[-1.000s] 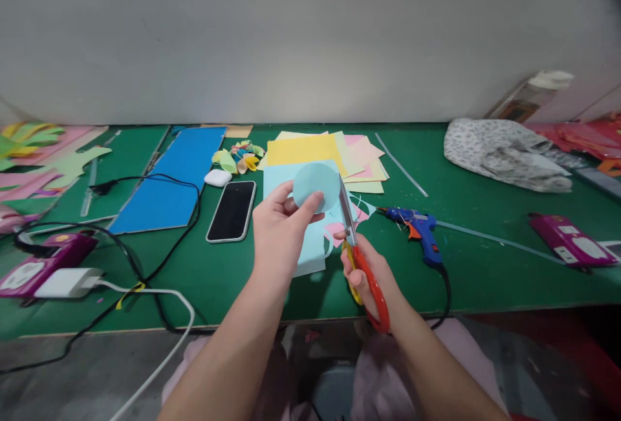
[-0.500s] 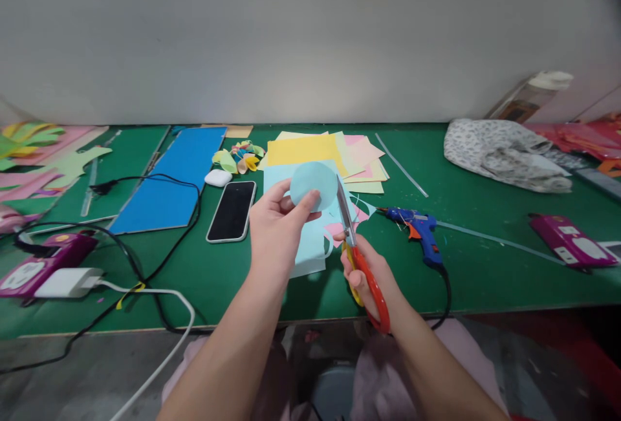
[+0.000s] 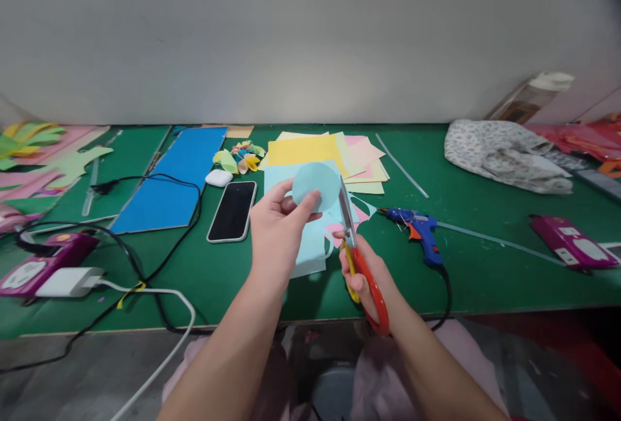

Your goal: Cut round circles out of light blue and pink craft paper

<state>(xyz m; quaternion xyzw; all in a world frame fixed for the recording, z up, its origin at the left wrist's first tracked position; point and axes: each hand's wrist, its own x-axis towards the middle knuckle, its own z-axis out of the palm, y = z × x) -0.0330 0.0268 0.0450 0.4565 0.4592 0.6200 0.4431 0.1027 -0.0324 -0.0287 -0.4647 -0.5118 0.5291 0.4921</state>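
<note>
Between the thumb and fingers of my left hand (image 3: 284, 214) is a light blue paper circle (image 3: 316, 182), held up above the table. My right hand (image 3: 369, 272) grips a pair of scissors (image 3: 356, 253) with red and yellow handles. Their blades point up and away from me, right at the circle's right edge; whether they touch the paper I cannot tell. Beneath both hands lie a light blue sheet (image 3: 306, 249) and pink and blue paper scraps (image 3: 361, 214). Behind them is a stack of yellow, pink and cream paper (image 3: 308, 148).
Left of the papers lie a phone (image 3: 233, 212), a white case (image 3: 218, 178), small paper petals (image 3: 240, 157), a blue board (image 3: 167, 185) and cables. On the right are a blue glue gun (image 3: 418, 230), a purple box (image 3: 572, 241) and a patterned cloth (image 3: 499, 156).
The paper circle has shifted slightly to the right in my left hand. The scissor blades have moved a little with its edge. Everything on the table lies as before.
</note>
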